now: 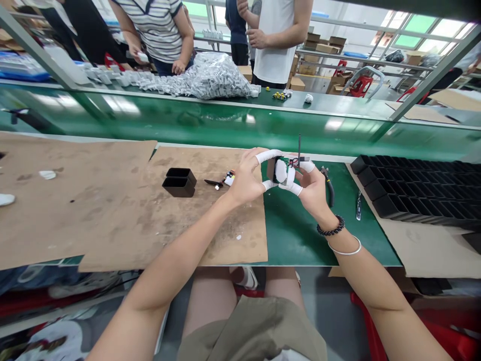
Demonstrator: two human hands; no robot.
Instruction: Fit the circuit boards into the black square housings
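Observation:
My left hand (246,178), with white finger covers, is closed around a dark, open-ended plastic housing (271,170) above the edge of the cardboard. My right hand (314,193), also in finger covers, grips a small green circuit board assembly (285,161) at the housing's open end. A rounded white piece (280,171) sits on the assembly, and a thin black rod (299,146) sticks up from it beside red and black wires. How far the board sits inside the housing is hidden. Left of my hands stand two black empty housings (179,183) side by side.
Pliers (329,188) and a slim metal tool (358,206) lie on the green mat. Rows of black housings (417,193) fill the right side. Small parts (228,178) lie on the cardboard (124,210). Across the bench, people stand near a bag of white parts (218,75).

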